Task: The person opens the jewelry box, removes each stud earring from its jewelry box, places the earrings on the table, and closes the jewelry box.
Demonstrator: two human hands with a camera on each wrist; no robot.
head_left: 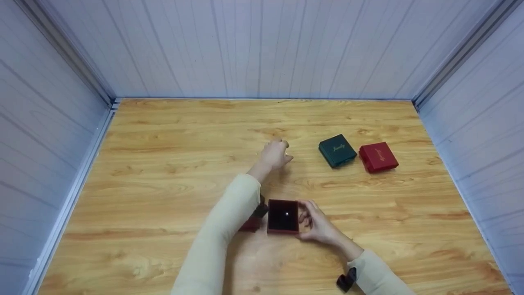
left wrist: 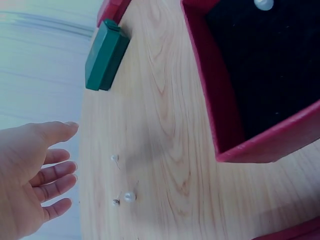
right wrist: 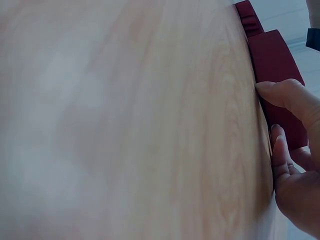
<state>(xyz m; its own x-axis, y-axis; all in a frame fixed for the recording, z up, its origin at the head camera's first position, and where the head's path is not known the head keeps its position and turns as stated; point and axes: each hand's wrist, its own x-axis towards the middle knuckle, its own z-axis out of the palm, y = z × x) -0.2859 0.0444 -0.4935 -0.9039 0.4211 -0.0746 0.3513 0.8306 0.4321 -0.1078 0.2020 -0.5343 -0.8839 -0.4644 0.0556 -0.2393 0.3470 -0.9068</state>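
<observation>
My left hand [head_left: 275, 153] reaches out over the middle of the table, its fingers loosely bent and holding nothing. Near it in the left wrist view lie a small pearl stud earring [left wrist: 115, 157], a larger pearl stud [left wrist: 130, 196] and another small stud [left wrist: 116, 202]. My right hand [head_left: 319, 223] grips an uncovered red jewelry box [head_left: 283, 232] by its right side, thumb at the near corner and fingers at the far one. Inside, on black padding, sits one pearl [head_left: 287, 214]. Another red box part [head_left: 250, 224] lies just left, partly hidden by my left arm.
A closed green jewelry box [head_left: 337, 150] and a closed red jewelry box [head_left: 378, 157] stand side by side at the back right. Pale panels [head_left: 262, 49] wall in the wooden table [head_left: 163, 164] at the back and both sides.
</observation>
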